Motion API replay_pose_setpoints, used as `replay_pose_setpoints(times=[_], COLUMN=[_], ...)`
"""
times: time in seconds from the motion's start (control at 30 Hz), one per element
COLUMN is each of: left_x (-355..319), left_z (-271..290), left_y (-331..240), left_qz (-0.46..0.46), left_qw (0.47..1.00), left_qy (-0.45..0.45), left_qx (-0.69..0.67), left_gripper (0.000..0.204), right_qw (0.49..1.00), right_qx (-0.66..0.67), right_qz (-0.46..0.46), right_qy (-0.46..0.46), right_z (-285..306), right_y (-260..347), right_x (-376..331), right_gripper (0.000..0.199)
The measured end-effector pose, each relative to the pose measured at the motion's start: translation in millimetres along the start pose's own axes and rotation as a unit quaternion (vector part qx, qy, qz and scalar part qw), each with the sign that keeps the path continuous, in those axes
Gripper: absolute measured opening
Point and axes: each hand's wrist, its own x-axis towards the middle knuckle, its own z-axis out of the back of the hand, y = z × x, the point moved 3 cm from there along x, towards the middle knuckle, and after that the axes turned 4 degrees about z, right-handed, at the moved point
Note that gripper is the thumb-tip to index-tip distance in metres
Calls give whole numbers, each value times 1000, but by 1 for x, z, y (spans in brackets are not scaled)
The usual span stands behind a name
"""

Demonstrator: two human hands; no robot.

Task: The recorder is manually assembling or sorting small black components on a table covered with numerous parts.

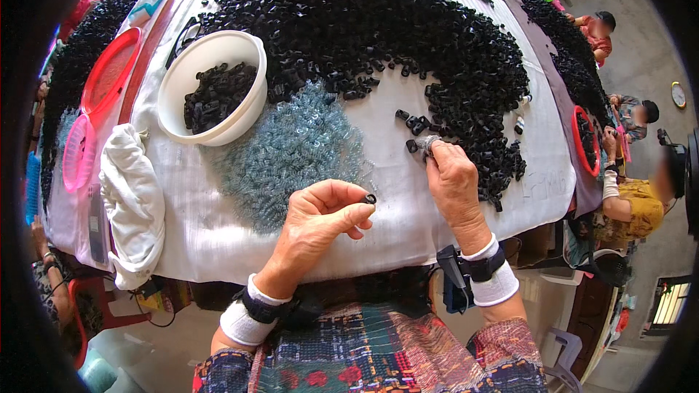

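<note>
Between the thumb and index finger of my left hand (317,222) is a small black ring-shaped plastic part (370,199). My right hand (453,178) reaches further forward, its fingers drawn together and a grey wrap (427,145) on a fingertip. At that fingertip is a small black plastic part (411,146); the grip itself is partly hidden. A few loose black parts (416,125) lie just beyond. To the left of my hands spreads a pile of clear bluish coil-like pieces (298,153). The large heap of black parts (349,14) curves around the far side and right.
A white bowl (251,113) with black parts in it stands at the left. Beside it lie a bunched white cloth (135,196), a red basket (91,98) and a pink basket (70,164). Another red basket (577,131) is at the right edge, near other people.
</note>
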Motion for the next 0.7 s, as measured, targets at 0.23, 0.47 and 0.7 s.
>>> replay_pose_setpoints(times=[0.23, 0.47, 0.7], left_x=[1, -1, -5], left_z=[-3, -10, -14], left_y=[0, 2, 3], left_qz=[-14, -44, -76], left_qw=[1000, 998, 994], left_qy=[-20, -36, -64], left_qx=[8, 19, 45], left_gripper=[17, 18, 19], right_qw=[983, 905, 921], right_qx=[159, 408, 368], right_qz=[-64, -89, -60], right_qy=[-63, -83, -113], right_z=[7, 33, 27], right_y=[13, 72, 78], right_x=[-3, -3, -10], right_gripper=[21, 30, 30])
